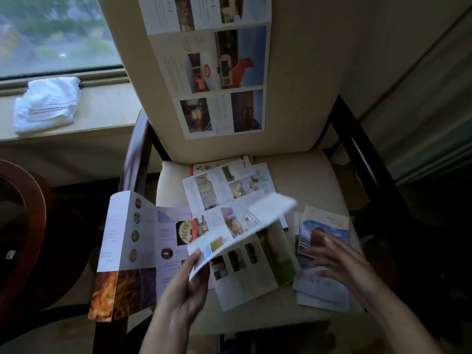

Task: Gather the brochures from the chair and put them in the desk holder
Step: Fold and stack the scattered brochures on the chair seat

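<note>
A window (55, 31) fills the upper left, letting in dim, bluish daylight over blurred greenery outside. Below it runs a pale sill (102, 108), where a folded white towel (47, 104) lies. A round dark-red wooden piece (28, 236) (what it belongs to is unclear) sits at left. Beige curtains (408, 72) hang at right.
</note>
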Available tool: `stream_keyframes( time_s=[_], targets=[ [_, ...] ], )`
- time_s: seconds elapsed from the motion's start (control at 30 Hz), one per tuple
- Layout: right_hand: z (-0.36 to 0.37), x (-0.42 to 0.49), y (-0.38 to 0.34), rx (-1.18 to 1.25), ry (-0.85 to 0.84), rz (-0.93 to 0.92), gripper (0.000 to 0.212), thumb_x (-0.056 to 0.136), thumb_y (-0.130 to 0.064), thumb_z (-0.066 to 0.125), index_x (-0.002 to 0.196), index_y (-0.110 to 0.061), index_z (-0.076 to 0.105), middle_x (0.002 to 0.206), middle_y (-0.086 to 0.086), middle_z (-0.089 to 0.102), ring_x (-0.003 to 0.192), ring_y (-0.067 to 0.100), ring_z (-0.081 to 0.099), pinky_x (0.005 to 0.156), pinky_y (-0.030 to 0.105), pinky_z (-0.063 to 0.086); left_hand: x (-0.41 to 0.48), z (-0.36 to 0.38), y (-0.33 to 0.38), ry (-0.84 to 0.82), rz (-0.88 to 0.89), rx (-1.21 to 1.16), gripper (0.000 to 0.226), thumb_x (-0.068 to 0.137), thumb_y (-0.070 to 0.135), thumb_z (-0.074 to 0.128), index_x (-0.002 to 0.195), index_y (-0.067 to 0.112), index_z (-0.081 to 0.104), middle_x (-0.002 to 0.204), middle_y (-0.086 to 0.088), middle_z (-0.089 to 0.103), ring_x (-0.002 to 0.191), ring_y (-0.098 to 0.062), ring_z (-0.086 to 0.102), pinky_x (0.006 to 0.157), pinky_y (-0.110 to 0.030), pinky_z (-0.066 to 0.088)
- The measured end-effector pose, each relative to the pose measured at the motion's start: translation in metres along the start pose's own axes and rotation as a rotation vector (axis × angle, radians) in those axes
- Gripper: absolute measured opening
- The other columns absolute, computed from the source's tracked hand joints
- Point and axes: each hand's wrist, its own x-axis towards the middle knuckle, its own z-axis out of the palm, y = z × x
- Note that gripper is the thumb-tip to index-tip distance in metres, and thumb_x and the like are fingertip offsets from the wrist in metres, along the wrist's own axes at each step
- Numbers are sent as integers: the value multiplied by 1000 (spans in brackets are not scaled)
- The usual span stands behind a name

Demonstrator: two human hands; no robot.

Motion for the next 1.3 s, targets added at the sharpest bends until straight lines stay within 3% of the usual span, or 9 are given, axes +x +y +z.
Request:
stream_keyframes(
  time_s=[0.17, 0.33, 0.5, 0.63, 0.73, 0.87, 1.07, 1.17, 1.3],
  targets=[
    [19, 21, 14, -36, 70, -59, 22, 93, -18, 53, 112, -24, 62, 94, 6, 75, 79, 21, 69, 67, 25, 56, 64, 25, 22, 199, 131, 253, 49, 84, 15, 69, 127, -2, 53, 94, -21, 68, 69, -22, 70, 44, -25, 57],
    [35, 33, 35, -60, 123, -72, 23, 91, -9, 57, 109, -22, 62, 95, 6, 72, 73, 15, 64, 68, 25, 51, 108, 16, 19, 411, 434, 873, 70, 80, 20, 74, 138, 5, 38, 127, -23, 57, 106, -34, 62, 86, -48, 57],
    [51, 44, 54, -253, 187, -135, 30, 89, -17, 62, 116, -28, 55, 106, -5, 63, 95, 7, 59, 77, 21, 45, 126, 2, 9, 588, 724, 1539, 85, 73, 32, 79, 139, 8, 32, 144, -17, 36, 132, -36, 35, 103, -50, 41],
    [64, 55, 65, -437, 254, -183, 34, 88, -14, 63, 120, -24, 56, 113, -6, 58, 97, 9, 55, 80, 23, 44, 144, 10, 17, 424, 906, 1806, 92, 77, 41, 72, 149, 17, 20, 157, -7, 19, 144, -27, 19, 115, -49, 30],
    [69, 57, 74, -487, 265, -198, 36, 89, -15, 62, 122, -27, 54, 117, -9, 55, 98, 5, 53, 78, 20, 44, 155, 24, 29, 343, 858, 2050, 81, 79, 54, 63, 145, 21, 29, 152, -5, 31, 138, -27, 32, 111, -49, 34],
    [71, 57, 76, -312, 297, -126, 33, 87, -17, 64, 117, -26, 56, 116, -5, 60, 100, 9, 59, 83, 24, 45, 143, 37, 43, 403, 805, 2044, 50, 88, 59, 46, 124, 25, 53, 122, -3, 61, 110, -25, 57, 92, -49, 49],
    [90, 46, 41, 272, 169, 123, 45, 78, -30, 71, 118, -20, 53, 104, 4, 69, 94, 21, 68, 70, 35, 59, 78, 47, 40, 6, 662, 1712, 29, 89, 47, 54, 94, 24, 71, 93, 4, 71, 81, -13, 66, 59, -25, 53],
    [95, 26, 22, 466, 60, 119, 46, 71, -28, 73, 115, -28, 60, 101, 1, 74, 93, 21, 71, 76, 45, 59, 32, 46, 25, -97, 739, 1607, 32, 78, 56, 56, 78, 29, 72, 80, 7, 71, 72, -7, 67, 54, -16, 48],
    [82, -10, 4, 505, 192, 37, 45, 60, -22, 78, 104, -24, 68, 101, 4, 75, 98, 26, 70, 92, 48, 52, -14, 42, 4, -159, 865, 1514, 28, 76, 48, 61, 76, 25, 76, 80, 5, 71, 74, -8, 65, 61, -15, 49]
  ],
)
